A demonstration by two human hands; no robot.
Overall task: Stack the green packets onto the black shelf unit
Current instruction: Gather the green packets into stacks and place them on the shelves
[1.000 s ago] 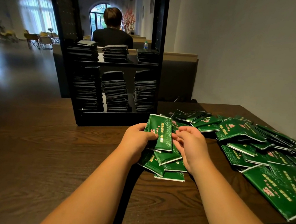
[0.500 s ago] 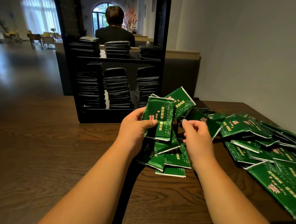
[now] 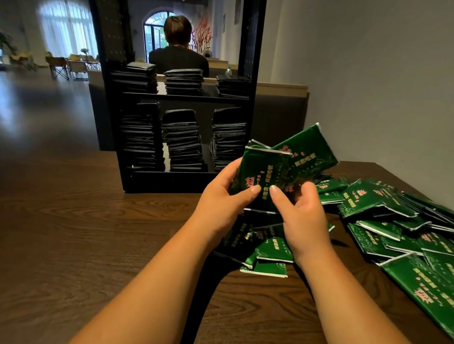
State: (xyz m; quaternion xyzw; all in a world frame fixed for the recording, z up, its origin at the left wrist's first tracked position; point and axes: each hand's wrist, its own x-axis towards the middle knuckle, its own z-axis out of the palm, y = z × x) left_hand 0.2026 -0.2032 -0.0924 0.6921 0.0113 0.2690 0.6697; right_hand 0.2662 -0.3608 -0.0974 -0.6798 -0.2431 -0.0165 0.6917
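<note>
Two hands, left hand [image 3: 223, 200] and right hand [image 3: 306, 216], each grip green packets [image 3: 260, 174] above worktop [image 3: 65, 221], near black shelf unit [image 3: 159, 182].

- Bench [image 3: 48, 233] at left: bare wood up to the black shelf unit [image 3: 159, 183].
- Lower tier: tall stacks [image 3: 183, 143] reach near the upper shelf.
- Upper tier: shorter stacks [image 3: 183, 80], room above.
- Loose packets [image 3: 416, 238] cover the bench at right.

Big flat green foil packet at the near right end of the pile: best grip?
Pinch the big green foil packet by its near white-sealed edge, coming in low from the near side. It lies flat with that edge exposed, while other packets crowd its far side.
</note>
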